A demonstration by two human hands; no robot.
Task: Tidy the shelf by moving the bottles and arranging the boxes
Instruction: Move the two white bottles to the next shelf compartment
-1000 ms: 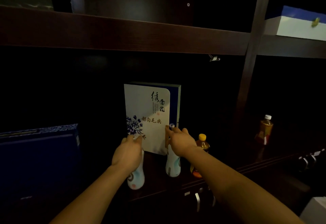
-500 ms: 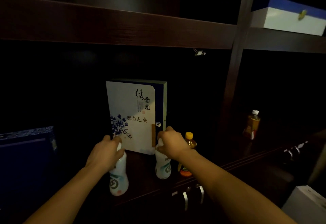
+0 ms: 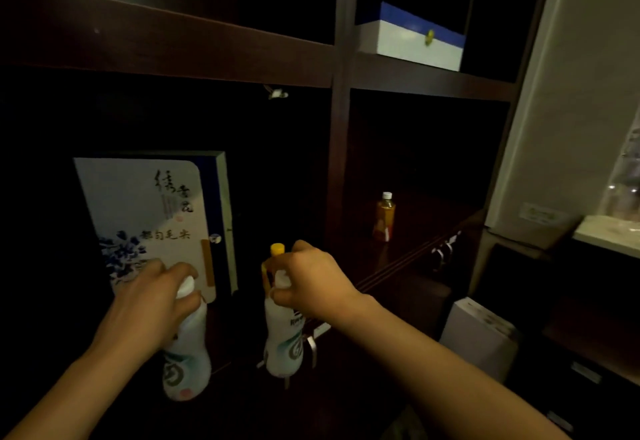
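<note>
White bottles held by their necks, near the shelf front | left grip [image 3: 152,296] closed on left bottle [image 3: 187,349] | right grip [image 3: 311,282] closed on right bottle [image 3: 284,342] | keep upright, clear orange-capped bottle [image 3: 277,249] and box [image 3: 149,218].

Both bare forearms reach up from the bottom corners of the frame toward its lower middle. The left hand [image 3: 157,296], left of centre, has its fingers curled closed, knuckles up. The right hand [image 3: 311,282], just right of centre, is likewise closed, wrist slightly bent.
</note>
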